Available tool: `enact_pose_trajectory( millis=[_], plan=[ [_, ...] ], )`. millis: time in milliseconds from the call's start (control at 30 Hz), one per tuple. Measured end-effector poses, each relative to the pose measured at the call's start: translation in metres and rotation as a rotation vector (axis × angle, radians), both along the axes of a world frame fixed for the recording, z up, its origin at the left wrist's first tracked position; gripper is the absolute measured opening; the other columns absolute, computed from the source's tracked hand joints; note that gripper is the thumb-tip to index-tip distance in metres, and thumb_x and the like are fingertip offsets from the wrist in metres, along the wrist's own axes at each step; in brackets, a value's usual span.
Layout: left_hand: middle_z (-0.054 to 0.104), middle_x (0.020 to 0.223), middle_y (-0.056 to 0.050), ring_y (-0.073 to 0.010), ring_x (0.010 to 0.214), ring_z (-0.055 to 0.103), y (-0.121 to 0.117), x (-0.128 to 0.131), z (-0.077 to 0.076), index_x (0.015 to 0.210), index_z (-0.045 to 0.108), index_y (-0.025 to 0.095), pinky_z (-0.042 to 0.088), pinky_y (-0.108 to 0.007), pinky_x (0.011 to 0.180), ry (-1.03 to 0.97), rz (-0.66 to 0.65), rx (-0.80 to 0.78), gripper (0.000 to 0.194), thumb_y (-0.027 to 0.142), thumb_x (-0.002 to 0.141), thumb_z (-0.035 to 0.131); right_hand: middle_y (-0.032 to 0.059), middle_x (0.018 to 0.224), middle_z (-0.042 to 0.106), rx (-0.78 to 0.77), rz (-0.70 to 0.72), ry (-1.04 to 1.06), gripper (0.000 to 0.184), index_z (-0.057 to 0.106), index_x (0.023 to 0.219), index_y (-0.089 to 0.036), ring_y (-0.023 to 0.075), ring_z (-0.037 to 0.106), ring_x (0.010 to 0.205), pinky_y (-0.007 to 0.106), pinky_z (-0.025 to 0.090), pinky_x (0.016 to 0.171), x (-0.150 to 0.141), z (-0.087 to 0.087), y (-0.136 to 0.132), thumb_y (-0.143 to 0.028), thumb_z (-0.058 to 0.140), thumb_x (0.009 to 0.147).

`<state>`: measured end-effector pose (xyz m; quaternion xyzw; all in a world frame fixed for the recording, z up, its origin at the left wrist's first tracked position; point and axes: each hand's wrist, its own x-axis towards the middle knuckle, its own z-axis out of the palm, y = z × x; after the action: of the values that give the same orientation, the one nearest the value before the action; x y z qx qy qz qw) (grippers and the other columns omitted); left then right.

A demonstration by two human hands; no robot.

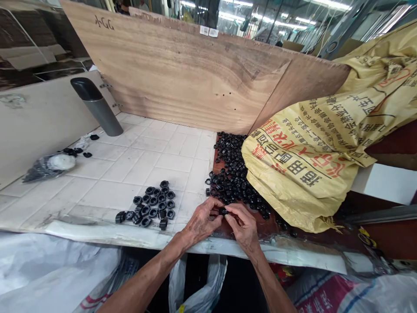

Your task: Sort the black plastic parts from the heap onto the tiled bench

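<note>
Between both hands, at the front edge of the table, is a small black plastic cap (223, 211). My left hand (205, 219) pinches around its left side, and the fingers of my right hand (241, 224) close on it from the right. Just beyond them spreads a heap of loose black caps (233, 174) on a reddish-brown surface. Left of my left hand, a cluster of similar black caps (153, 201) sits on the white tiled top, most with their round openings up and a few on their sides.
A yellow woven sack (299, 161) lies over the heap's right side. A wooden board (189, 74) stands along the back. At the left are a grey bottle (100, 108) and a clear plastic bag (48, 167) with black pieces. A white plastic bag (198, 287) hangs below the table edge.
</note>
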<state>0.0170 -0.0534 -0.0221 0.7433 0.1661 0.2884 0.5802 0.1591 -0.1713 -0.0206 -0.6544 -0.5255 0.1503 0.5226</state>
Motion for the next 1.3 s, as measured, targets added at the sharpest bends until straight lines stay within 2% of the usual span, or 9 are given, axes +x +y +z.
enact_pose_trajectory(
  millis=[133, 233, 433, 600, 767, 967, 1067, 1233, 1300],
  plan=[
    [0.064, 0.107, -0.005, -0.0183, 0.1, 0.065, 0.002, 0.001, -0.002, 0.11, 0.062, 0.021, 0.057, -0.033, 0.087, -0.046, 0.004, 0.127, 0.027, 0.01, 0.086, 0.058, 0.0081, 0.109, 0.066, -0.016, -0.024, -0.004, 0.02, 0.071, 0.111, -0.024, 0.0212, 0.066, 0.097, 0.033, 0.056, 0.08, 0.0, 0.001, -0.001, -0.024, 0.061, 0.094],
    [0.067, 0.111, -0.007, -0.0202, 0.106, 0.065, 0.004, 0.001, -0.004, 0.112, 0.064, 0.021, 0.054, -0.036, 0.095, -0.055, 0.011, 0.146, 0.027, 0.012, 0.087, 0.061, 0.0073, 0.107, 0.066, -0.015, -0.045, -0.023, 0.019, 0.07, 0.11, -0.024, 0.0206, 0.066, 0.095, 0.032, 0.056, 0.08, -0.001, 0.002, -0.001, -0.024, 0.062, 0.094],
    [0.071, 0.105, -0.006, -0.0197, 0.1, 0.067, 0.004, -0.001, 0.001, 0.111, 0.067, 0.021, 0.054, -0.036, 0.093, -0.01, -0.008, 0.064, 0.022, 0.018, 0.09, 0.063, 0.0076, 0.105, 0.066, -0.003, -0.054, -0.05, 0.019, 0.071, 0.11, -0.024, 0.0208, 0.065, 0.097, 0.032, 0.054, 0.08, -0.002, 0.004, -0.001, -0.023, 0.061, 0.094],
    [0.07, 0.108, -0.007, -0.0205, 0.104, 0.066, 0.004, 0.0, 0.003, 0.11, 0.069, 0.021, 0.052, -0.037, 0.096, -0.042, -0.032, 0.014, 0.02, 0.019, 0.091, 0.061, 0.0079, 0.104, 0.066, 0.004, -0.048, -0.066, 0.019, 0.071, 0.11, -0.024, 0.021, 0.065, 0.096, 0.033, 0.055, 0.08, -0.001, 0.004, -0.001, -0.023, 0.06, 0.095],
    [0.071, 0.109, -0.007, -0.0201, 0.095, 0.071, 0.001, 0.0, -0.001, 0.114, 0.065, 0.02, 0.058, -0.035, 0.086, 0.014, -0.021, -0.202, 0.024, 0.023, 0.09, 0.063, 0.0078, 0.105, 0.067, 0.001, -0.069, -0.053, 0.017, 0.071, 0.108, -0.023, 0.0207, 0.066, 0.096, 0.032, 0.057, 0.079, -0.001, -0.001, 0.0, -0.023, 0.062, 0.094],
    [0.072, 0.104, -0.007, -0.0197, 0.099, 0.068, 0.001, 0.002, 0.005, 0.1, 0.069, 0.019, 0.053, -0.036, 0.094, -0.056, 0.033, -0.035, 0.012, 0.023, 0.09, 0.063, 0.0083, 0.103, 0.068, 0.003, -0.088, -0.106, 0.017, 0.071, 0.108, -0.022, 0.0215, 0.066, 0.095, 0.035, 0.056, 0.081, -0.003, 0.002, 0.001, -0.023, 0.06, 0.095],
    [0.072, 0.099, -0.006, -0.0187, 0.094, 0.067, 0.001, 0.002, 0.006, 0.098, 0.07, 0.018, 0.053, -0.034, 0.091, -0.061, 0.026, -0.098, 0.011, 0.023, 0.089, 0.065, 0.0079, 0.102, 0.067, 0.034, -0.07, -0.141, 0.019, 0.07, 0.109, -0.023, 0.0214, 0.066, 0.095, 0.035, 0.055, 0.082, -0.003, 0.004, 0.001, -0.019, 0.058, 0.095],
    [0.073, 0.095, -0.006, -0.0185, 0.089, 0.066, 0.001, 0.002, 0.007, 0.096, 0.072, 0.016, 0.053, -0.032, 0.087, -0.018, -0.046, -0.365, 0.013, 0.025, 0.088, 0.066, 0.0084, 0.107, 0.065, 0.073, -0.017, -0.167, 0.022, 0.069, 0.111, -0.023, 0.0213, 0.065, 0.099, 0.037, 0.054, 0.087, -0.004, 0.004, 0.0, -0.015, 0.055, 0.096],
    [0.073, 0.094, -0.006, -0.0183, 0.089, 0.066, 0.001, 0.002, 0.007, 0.096, 0.071, 0.016, 0.053, -0.032, 0.087, -0.021, -0.05, -0.376, 0.014, 0.026, 0.088, 0.067, 0.0083, 0.107, 0.065, 0.055, -0.019, -0.159, 0.02, 0.068, 0.11, -0.023, 0.0213, 0.065, 0.1, 0.036, 0.054, 0.087, -0.003, 0.004, 0.001, -0.016, 0.056, 0.096]
  ],
)
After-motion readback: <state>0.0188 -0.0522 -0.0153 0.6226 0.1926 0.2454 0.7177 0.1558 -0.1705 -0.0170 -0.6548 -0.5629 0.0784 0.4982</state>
